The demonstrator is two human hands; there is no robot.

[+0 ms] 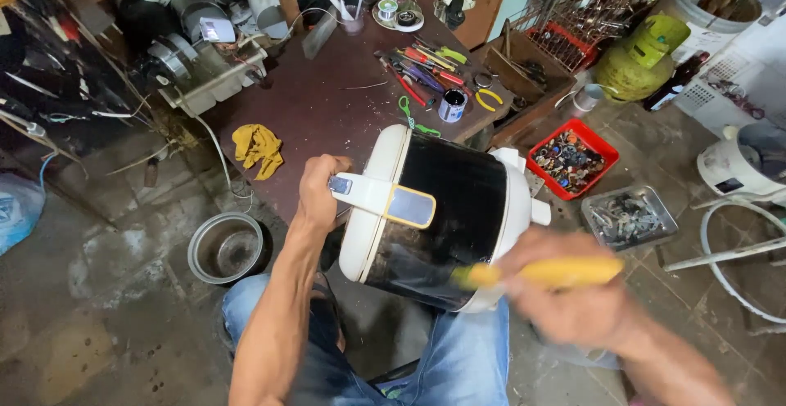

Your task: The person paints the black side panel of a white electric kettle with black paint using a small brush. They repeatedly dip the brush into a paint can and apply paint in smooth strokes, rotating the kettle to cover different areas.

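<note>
The rice cooker (434, 218) lies tilted on its side over the person's lap, just in front of the brown workbench (327, 103). Left hand (319, 193) clasps its lid edge. Right hand (573, 299), blurred, grips 1 yellow-handled tool (548, 273) against its base.

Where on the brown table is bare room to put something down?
The brown table is bare between the yellow cloth and the hand tools. The back edge and right corner are crowded. The left hand and the black cooker cover its near edge.
</note>
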